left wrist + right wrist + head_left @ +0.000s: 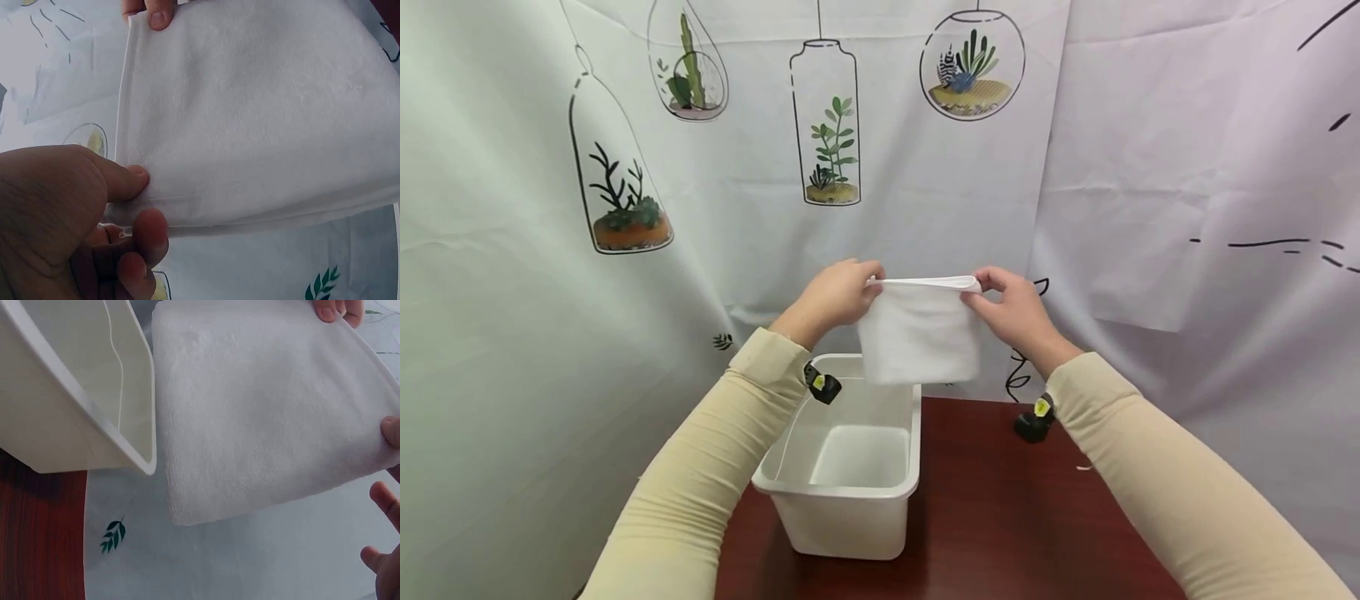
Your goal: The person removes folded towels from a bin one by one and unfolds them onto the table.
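Note:
A folded white towel [921, 329] hangs in the air above the far end of a white plastic bin [850, 492]. My left hand [838, 296] pinches its upper left corner and my right hand [1011, 308] pinches its upper right corner. In the left wrist view the towel [256, 119] fills the frame, with my thumb and fingers [134, 181] clamped on its edge. The right wrist view shows the towel [262, 412] next to the bin [81, 394], whose inside looks empty.
The bin stands on a dark red table [1015, 517]. A white curtain [625, 167] printed with plant drawings hangs close behind and to the left. Small black wrist cameras [1033, 421] sit under both sleeves.

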A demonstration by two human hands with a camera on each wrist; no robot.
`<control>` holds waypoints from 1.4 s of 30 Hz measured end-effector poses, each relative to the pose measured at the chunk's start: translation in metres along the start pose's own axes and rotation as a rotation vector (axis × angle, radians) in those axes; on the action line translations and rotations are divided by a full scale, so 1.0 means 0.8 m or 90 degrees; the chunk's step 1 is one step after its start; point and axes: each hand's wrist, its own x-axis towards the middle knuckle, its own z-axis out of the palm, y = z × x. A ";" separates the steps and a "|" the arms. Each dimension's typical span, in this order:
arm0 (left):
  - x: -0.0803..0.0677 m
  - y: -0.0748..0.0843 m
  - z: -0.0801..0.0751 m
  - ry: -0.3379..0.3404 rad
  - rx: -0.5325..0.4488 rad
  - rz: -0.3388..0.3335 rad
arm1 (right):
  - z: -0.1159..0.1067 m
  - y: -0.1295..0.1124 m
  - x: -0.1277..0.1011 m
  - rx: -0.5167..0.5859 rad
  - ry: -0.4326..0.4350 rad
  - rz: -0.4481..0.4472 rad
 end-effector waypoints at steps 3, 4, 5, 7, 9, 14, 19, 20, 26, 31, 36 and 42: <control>-0.002 0.013 -0.001 0.003 -0.039 -0.004 | -0.013 0.003 -0.007 -0.003 0.007 0.006; -0.002 0.017 -0.002 0.003 -0.056 -0.007 | -0.017 0.004 -0.009 -0.006 0.010 0.006; -0.003 0.021 -0.001 0.003 -0.071 -0.009 | -0.021 0.005 -0.012 -0.012 0.012 0.006; -0.004 0.029 0.000 0.004 -0.092 -0.010 | -0.029 0.008 -0.018 -0.022 0.019 0.000; -0.005 0.036 0.002 0.004 -0.101 -0.006 | -0.036 0.010 -0.024 -0.032 0.023 -0.011; -0.006 0.049 0.012 0.008 -0.103 0.007 | -0.049 0.015 -0.043 -0.044 0.024 -0.028; -0.007 0.060 0.027 0.012 -0.135 -0.003 | -0.058 0.022 -0.061 -0.038 0.021 -0.021; -0.008 0.063 0.031 0.014 -0.141 -0.004 | -0.060 0.023 -0.064 -0.035 0.019 -0.017; -0.018 0.079 0.054 0.027 -0.191 0.002 | -0.065 0.037 -0.088 -0.034 0.029 -0.001; -0.031 0.097 0.070 0.026 -0.235 -0.023 | -0.065 0.054 -0.112 -0.042 0.049 -0.003; -0.048 0.115 0.090 0.042 -0.253 -0.044 | -0.065 0.066 -0.135 -0.051 0.050 0.026; -0.076 0.134 0.120 0.086 -0.267 -0.067 | -0.061 0.076 -0.164 -0.071 0.056 0.059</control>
